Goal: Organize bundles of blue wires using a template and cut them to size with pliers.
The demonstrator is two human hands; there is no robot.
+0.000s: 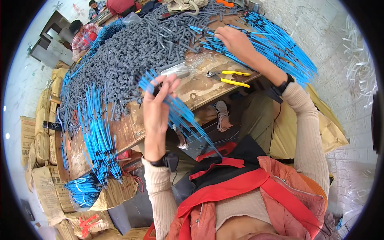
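My left hand is closed around a bunch of thin blue rods with dark bands; they slant down toward my lap. Farther right, my right hand reaches over a spread of blue rods on the table. Its fingers are bent and pressed together at the rods' left ends, and what they grip, if anything, is hidden. Between the hands lie pliers with yellow handles. Just beyond my left hand is a clear plastic-wrapped packet.
A big heap of grey ribbed plastic plugs covers much of the wooden table. More blue rods lie at its left end, above a bundle in a sack. Brown sacks line the left. A co-worker sits at the far left.
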